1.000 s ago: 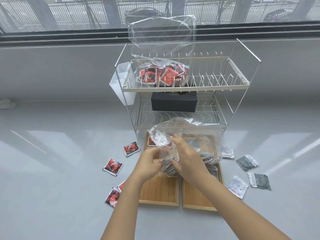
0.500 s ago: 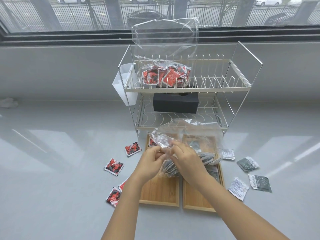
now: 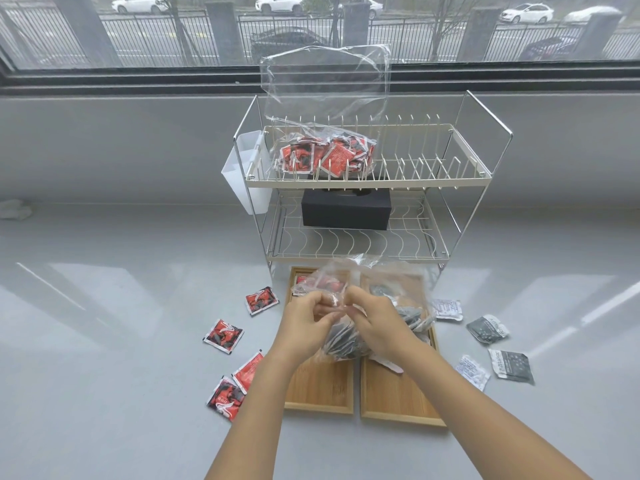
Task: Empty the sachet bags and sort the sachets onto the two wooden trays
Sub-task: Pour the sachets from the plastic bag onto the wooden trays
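Sachet bag (image 3: 377, 317), clear plastic and full of dark grey sachets, sits between both hands just above the 2 wooden trays. The left hand (image 3: 306, 323) and right hand (image 3: 375, 322) are each closed on the crumpled mouth of the bag, pinching the film where the 2 hands almost meet. Judging by that, the step in hand is getting this bag open so it can be emptied. The next move likely calls for pulling the mouth apart, then tipping the grey sachets out onto one tray.

Under the bag, the left tray (image 3: 320, 393) holds 1 red sachet at its far end; the right tray (image 3: 398, 396) shows mostly bare wood. Loose red sachets (image 3: 224, 335) lie on the tabletop (image 3: 104, 341) to the left, grey and white ones (image 3: 512, 366) to the right. A second bag of red sachets (image 3: 325, 155) waits on the top shelf of the wire rack (image 3: 433, 181).
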